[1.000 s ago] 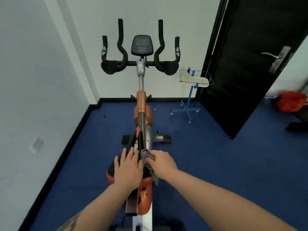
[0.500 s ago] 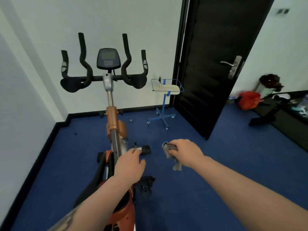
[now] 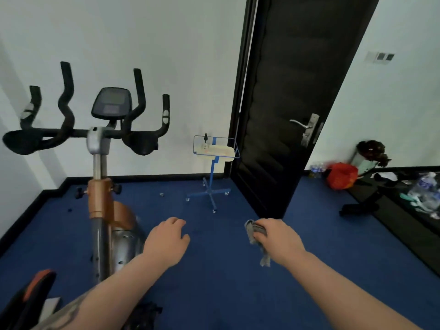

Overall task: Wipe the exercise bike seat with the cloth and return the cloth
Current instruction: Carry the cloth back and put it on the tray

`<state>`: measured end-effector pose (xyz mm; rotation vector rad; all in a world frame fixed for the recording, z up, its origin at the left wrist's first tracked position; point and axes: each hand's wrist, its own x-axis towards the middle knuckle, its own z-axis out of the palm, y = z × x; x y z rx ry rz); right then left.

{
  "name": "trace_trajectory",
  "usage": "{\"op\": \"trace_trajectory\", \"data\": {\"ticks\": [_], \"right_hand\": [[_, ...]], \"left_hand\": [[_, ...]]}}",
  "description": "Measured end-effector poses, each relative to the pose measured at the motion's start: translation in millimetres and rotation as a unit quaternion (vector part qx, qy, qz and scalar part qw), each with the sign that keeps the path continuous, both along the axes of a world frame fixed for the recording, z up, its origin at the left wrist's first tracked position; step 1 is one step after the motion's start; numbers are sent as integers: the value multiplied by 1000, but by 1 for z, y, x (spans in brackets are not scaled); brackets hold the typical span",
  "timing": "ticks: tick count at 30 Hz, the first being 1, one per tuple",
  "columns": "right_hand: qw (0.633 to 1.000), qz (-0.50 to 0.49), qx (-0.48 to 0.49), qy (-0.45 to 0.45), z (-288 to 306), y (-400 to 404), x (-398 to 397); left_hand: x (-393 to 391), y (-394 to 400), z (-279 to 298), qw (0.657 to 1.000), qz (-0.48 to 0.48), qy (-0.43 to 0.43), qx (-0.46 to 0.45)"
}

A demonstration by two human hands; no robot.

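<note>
The exercise bike (image 3: 102, 210) stands at the left, orange and silver with black handlebars. Only the tip of its black and orange seat (image 3: 28, 296) shows at the bottom left corner. My right hand (image 3: 278, 236) is shut on a crumpled grey cloth (image 3: 256, 236), which hangs down from my fist above the blue floor, well right of the bike. My left hand (image 3: 166, 241) floats empty in the air beside the bike frame, fingers loosely curled, touching nothing.
A small blue wheeled stand with a wire tray (image 3: 214, 151) stands by the far wall. A black door (image 3: 290, 110) is open to its right. Clutter, a red bag (image 3: 341, 175) and bottles lie at the far right on the blue carpet (image 3: 214, 294).
Both hands have left the seat. The view has swung right, the bike sliding to the left. My right hand carried the cloth off to the right; my left hand lifted away.
</note>
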<state>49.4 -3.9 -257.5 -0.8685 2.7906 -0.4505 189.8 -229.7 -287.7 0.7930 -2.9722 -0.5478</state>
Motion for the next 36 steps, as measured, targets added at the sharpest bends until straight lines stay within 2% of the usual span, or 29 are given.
{"op": "trace_trajectory", "data": {"ticks": [8, 17, 30, 36], "right_hand": [[999, 33, -24, 24, 24, 37, -116], [997, 42, -58, 21, 21, -6, -208], [994, 85, -47, 49, 19, -162, -350], [994, 79, -51, 62, 20, -211, -410]], "left_hand": [[-97, 43, 16, 997, 67, 10, 30], [-188, 27, 25, 997, 67, 31, 19], [-343, -116, 29, 998, 60, 31, 9], [-414, -150, 30, 998, 49, 25, 32]]}}
